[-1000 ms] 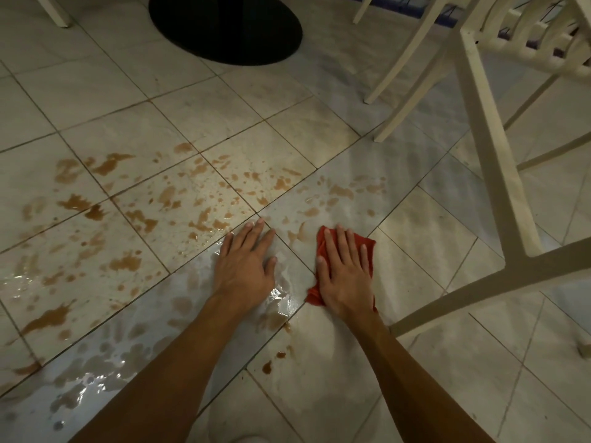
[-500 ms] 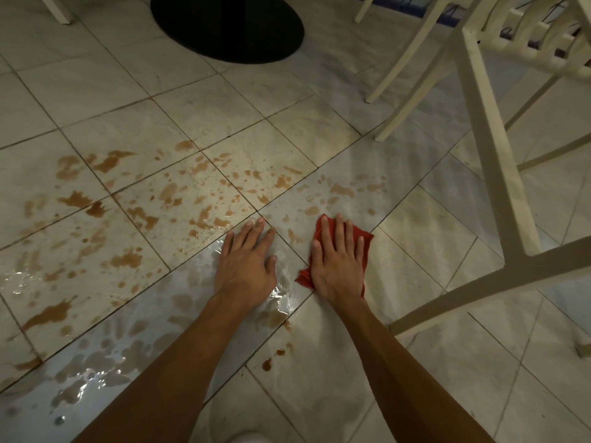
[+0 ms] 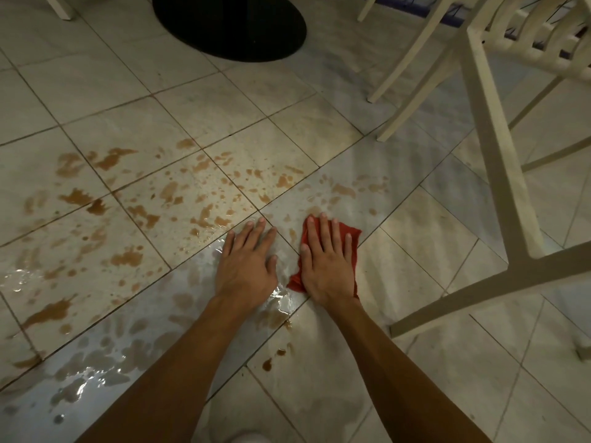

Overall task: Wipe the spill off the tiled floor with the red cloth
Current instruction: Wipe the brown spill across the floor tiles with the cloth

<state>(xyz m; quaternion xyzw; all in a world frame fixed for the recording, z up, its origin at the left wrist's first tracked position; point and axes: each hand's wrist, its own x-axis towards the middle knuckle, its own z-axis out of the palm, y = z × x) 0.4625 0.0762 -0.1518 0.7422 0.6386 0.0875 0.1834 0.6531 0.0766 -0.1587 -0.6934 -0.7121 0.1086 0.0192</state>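
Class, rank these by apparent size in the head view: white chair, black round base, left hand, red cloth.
1. white chair
2. black round base, cropped by the frame
3. left hand
4. red cloth, mostly covered by the right hand

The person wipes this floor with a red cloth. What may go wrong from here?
The left hand rests flat on wet, shiny tile and may slip. The red cloth under the right hand is small, while the brown spill covers many tiles, so it may smear instead of absorbing. The white chair leg stands near on the right; a wide stroke may hit it.
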